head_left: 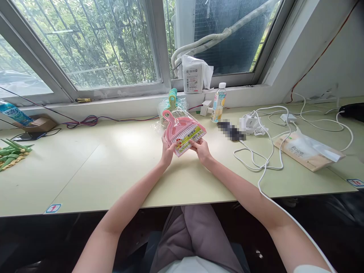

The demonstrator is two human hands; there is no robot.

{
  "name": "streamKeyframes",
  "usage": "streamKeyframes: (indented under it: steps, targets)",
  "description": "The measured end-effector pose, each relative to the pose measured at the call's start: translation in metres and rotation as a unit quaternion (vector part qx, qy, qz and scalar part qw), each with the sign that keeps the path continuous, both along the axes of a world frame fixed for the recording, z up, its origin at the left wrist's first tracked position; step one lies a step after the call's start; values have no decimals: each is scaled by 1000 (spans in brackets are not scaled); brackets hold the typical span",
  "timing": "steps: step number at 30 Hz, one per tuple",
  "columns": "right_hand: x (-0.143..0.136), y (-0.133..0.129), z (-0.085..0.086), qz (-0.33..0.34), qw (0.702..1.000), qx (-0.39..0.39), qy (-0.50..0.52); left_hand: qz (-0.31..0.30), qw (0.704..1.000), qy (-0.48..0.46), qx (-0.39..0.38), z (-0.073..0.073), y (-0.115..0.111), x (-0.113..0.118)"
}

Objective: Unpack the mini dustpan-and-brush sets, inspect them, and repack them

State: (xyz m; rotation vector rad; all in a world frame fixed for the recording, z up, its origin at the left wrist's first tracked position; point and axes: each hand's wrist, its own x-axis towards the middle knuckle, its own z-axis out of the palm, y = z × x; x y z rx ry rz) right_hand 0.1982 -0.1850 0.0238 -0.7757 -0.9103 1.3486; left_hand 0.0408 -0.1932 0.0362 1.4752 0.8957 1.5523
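Pale green covers the counter (113, 167), the work surface below the window. Layout, left to right:

Far left: pods (13, 151) lie near the front, a blue bottle (16, 113) and an open box (44, 123) behind them. Coiled wires (88, 120) follow the wall.

Centre: the left hand (167, 150) holds the pink dustpan (168, 131) by its lower left edge, fingers closed on it. Directly behind stand green handles (172, 99) in clear film; whether they touch the dustpan cannot be told. The dustpan is tilted face-up toward the person, handle to the upper left. A brush (182, 137) lies across its face, carrying a printed label (192, 137). The right hand (201, 149) grips the lower right side, thumb on the front and fingers behind.

Right: a drink bottle (218, 102) stands upright near the wall. Next come a charger (250, 123), a looped white cord (265, 165) and a tissue pack (308, 149).

Status, as judged: the dustpan is secured in a two-handed grip. Film covers at least its upper part, the label is in place and the brush is not separated. Unwrapping has not been done; whether it is required cannot be determined. Contact between the lower edge and the counter cannot be confirmed.
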Motion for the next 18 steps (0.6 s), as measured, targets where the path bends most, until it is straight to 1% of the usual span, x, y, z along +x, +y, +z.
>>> streamKeyframes:
  steps: [2,5,7,8,10,11,12,13,14,15,17,18]
  targets:
    - [0,-1,2,-4,1000,-4,5,3,1000,9,18,-1,-1,1]
    - [0,-2,3,-11,1000,-5,4,-8,1000,22,18,-5,0,1]
    - [0,-2,4,-14,1000,-2,3,18,999,43,21,-7,-1,2]
    - [1,-2,3,-16,1000,0,4,52,996,65,27,-7,-2,2]
    - [2,-1,3,-25,1000,2,1,156,978,132,50,-4,-5,2]
    - [3,0,2,-30,1000,4,-3,210,960,174,67,0,-7,2]
    - [3,0,2,-33,999,6,-7,248,940,219,86,3,-10,1]
    - [4,1,1,-35,999,8,-11,264,922,263,106,8,-12,0]
    - [4,1,1,-36,999,9,-14,260,908,304,127,11,-14,0]
    - [4,2,0,-36,999,9,-14,242,898,338,147,14,-16,-1]
    - [3,2,0,-34,999,6,-10,207,883,381,180,17,-18,-3]
    - [3,1,0,-34,999,5,-6,201,876,394,190,17,-18,-3]
